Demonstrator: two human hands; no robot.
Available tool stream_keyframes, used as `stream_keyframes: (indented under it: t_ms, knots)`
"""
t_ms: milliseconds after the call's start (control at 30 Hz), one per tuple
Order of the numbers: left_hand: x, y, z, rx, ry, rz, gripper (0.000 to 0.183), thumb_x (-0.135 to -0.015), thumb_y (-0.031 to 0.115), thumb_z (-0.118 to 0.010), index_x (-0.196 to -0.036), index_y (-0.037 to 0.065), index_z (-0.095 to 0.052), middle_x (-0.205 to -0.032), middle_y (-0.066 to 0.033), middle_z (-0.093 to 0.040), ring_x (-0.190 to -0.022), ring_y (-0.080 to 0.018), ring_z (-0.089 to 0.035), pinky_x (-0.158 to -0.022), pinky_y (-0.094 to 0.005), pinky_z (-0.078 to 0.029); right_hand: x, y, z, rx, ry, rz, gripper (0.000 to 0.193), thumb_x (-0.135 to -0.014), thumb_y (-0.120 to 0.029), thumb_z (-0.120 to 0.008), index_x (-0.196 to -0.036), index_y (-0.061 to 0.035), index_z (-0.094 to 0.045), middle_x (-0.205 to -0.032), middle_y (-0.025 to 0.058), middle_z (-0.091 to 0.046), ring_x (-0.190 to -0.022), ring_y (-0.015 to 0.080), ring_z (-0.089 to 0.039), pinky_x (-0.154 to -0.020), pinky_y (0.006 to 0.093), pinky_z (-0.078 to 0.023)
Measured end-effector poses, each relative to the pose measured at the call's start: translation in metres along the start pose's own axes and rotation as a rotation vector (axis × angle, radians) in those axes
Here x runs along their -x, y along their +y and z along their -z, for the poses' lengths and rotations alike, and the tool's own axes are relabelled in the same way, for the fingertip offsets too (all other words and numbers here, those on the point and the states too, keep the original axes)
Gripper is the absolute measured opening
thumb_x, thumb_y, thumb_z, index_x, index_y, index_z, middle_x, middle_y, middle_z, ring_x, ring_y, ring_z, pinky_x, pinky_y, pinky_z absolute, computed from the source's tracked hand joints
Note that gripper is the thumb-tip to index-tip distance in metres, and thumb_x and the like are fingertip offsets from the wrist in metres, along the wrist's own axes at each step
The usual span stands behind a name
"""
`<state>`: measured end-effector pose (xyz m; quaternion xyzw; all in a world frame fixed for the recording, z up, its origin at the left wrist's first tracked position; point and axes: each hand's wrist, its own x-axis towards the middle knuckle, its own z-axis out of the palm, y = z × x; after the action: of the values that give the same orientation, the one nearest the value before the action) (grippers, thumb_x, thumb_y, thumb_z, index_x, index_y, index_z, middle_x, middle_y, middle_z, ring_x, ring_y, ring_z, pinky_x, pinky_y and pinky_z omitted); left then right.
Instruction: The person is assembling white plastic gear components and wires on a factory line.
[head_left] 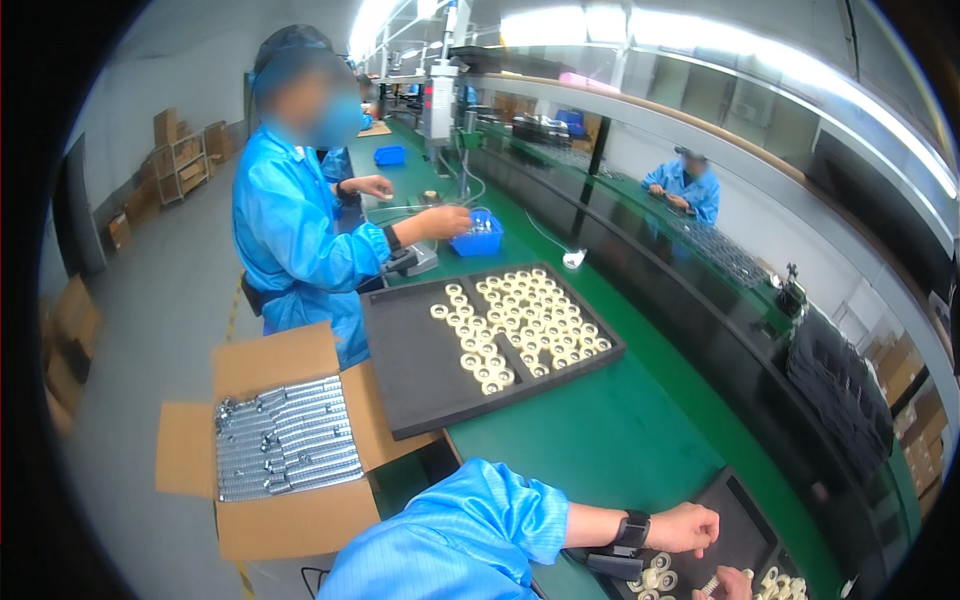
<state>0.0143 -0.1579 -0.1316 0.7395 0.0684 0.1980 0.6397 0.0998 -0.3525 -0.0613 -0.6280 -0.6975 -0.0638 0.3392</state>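
At the lower right, my left hand [685,529] hovers over a dark tray [735,500] with its fingers curled together. Whatever they hold, if anything, is hidden. My right hand [737,584] is cut off by the bottom edge; its fingers close on a cream ring-shaped part [711,584], seen edge-on. More cream rings with metal centres [657,577] lie in the tray on both sides of my hands. Around my left wrist is a black strap with a dark device [631,532].
A large black tray [410,350] of cream rings lies on the green bench [520,440]. An open carton [280,530] holds rows of metal parts [290,440]. Left of the bench, a co-worker in blue [300,220] reaches toward a blue bin [478,240]. Another person [690,187] sits farther right.
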Motion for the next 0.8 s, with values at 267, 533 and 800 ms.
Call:
stream_keyframes:
  t_ms: [267, 533, 800]
  knots:
    - [0.0, 0.007, 0.007, 0.032, -0.03, 0.092, 0.01, -0.093, 0.011, -0.051, -0.094, 0.002, -0.054, -0.088, -0.0065, -0.063, -0.077, -0.0127, -0.067, -0.063, -0.0268, -0.049, -0.004, 0.001, -0.003, -0.141, -0.035, -0.107, 0.034, -0.078, 0.002, -0.069, -0.111, 0.0014, -0.059, -0.109, 0.0176, -0.061, -0.096, 0.03, -0.061, -0.08, 0.0339, -0.05]
    - [0.003, 0.003, 0.004, 0.099, -0.034, 0.087, 0.01, -0.093, 0.013, -0.052, -0.095, 0.003, -0.054, -0.087, -0.0038, -0.062, -0.079, -0.0103, -0.066, -0.068, -0.0259, -0.048, -0.002, 0.013, 0.004, -0.159, -0.019, -0.062, 0.034, -0.078, 0.001, -0.068, -0.112, 0.0014, -0.06, -0.11, 0.0194, -0.06, -0.097, 0.0334, -0.06, -0.081, 0.0363, -0.05]
    - [0.0, -0.011, 0.002, 0.129, -0.029, 0.071, 0.011, -0.093, 0.013, -0.053, -0.097, 0.003, -0.055, -0.088, -0.0036, -0.063, -0.079, -0.0113, -0.065, -0.07, -0.0269, -0.049, -0.002, 0.003, 0.009, -0.145, -0.038, -0.111, 0.033, -0.079, -0.001, -0.067, -0.112, -0.0005, -0.06, -0.111, 0.0177, -0.059, -0.099, 0.0335, -0.059, -0.085, 0.0372, -0.049]
